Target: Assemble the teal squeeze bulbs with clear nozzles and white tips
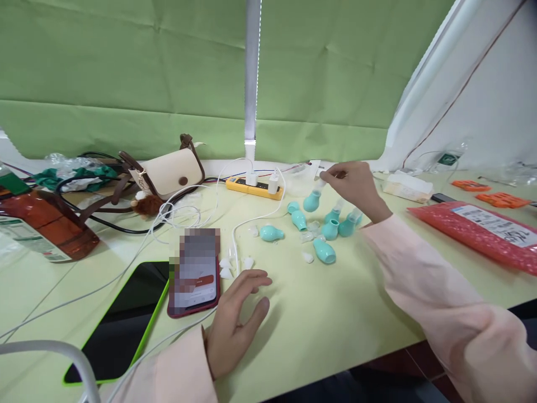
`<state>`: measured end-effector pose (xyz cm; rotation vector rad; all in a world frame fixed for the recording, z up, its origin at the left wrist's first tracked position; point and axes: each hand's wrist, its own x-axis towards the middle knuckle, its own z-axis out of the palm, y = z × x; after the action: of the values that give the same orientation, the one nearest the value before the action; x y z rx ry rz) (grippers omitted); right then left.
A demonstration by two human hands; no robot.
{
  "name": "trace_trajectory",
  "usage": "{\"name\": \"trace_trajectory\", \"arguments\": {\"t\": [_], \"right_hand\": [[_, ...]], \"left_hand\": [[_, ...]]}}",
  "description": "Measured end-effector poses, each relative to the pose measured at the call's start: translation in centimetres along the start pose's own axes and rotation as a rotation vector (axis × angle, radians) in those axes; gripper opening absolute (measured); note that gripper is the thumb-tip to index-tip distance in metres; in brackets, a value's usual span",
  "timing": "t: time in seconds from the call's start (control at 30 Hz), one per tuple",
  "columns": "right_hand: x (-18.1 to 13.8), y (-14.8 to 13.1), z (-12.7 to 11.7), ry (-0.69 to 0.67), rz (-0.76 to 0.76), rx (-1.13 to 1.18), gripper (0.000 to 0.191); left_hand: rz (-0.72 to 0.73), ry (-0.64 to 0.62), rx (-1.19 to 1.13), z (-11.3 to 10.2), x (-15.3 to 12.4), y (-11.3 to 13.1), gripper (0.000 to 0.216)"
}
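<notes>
Pinching the clear tip (322, 183) of a teal bulb (311, 201), the right hand (354, 182) held it tilted beside the other bulbs (330, 229) on the desk (327, 313). The left hand (235, 324) was half open, empty.

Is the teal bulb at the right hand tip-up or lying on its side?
Tip-up, slightly tilted: the right hand holds the clear tip, with the teal bulb below.

On the tabletop (310, 341) before you, the bulbs (330, 230) cluster at 1 o'clock. Behind and left of them, at 12, lies the power strip (253, 192) (plugs (273, 184) sit in it). At your 11, the handbag (174, 172) stands behind one phone (197, 282); at 10, a second phone (126, 313) lies nearer you than the bottle (39, 224). Your 2 o'clock holds the package (470, 226), with flat pieces (503, 200) behind.
</notes>
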<state>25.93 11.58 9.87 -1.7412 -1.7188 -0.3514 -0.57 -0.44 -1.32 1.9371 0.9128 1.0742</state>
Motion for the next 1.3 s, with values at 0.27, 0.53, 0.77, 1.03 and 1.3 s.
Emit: {"name": "trace_trajectory", "arguments": {"t": [0.27, 0.53, 0.77, 1.03, 1.3], "right_hand": [[1.5, 3.1, 4.7, -0.236, 0.09, -0.3, 0.022], [-2.7, -0.4, 0.5, -0.261, -0.323, -0.099, 0.027], [-7.6, -1.0, 1.4, -0.831, -0.516, -0.064, 0.018], [-8.6, -3.3, 2.3, -0.787, -0.577, 0.243, 0.012], [-13.6, -8.5, 2.4, -0.447, -0.609, 0.838, 0.007]], "left_hand": [[0.032, -0.019, 0.12, 0.1, 0.1, 0.3, 0.015], [0.032, -0.038, 0.118, 0.1, -0.1, 0.2, 0.014], [0.044, -0.053, 0.113, 0.0, -0.1, 0.2, 0.015], [-0.104, -0.019, -0.051, 0.2, 0.1, 0.3, 0.012], [-0.325, 0.125, -0.469, 0.3, 0.8, 0.3, 0.02]]}}
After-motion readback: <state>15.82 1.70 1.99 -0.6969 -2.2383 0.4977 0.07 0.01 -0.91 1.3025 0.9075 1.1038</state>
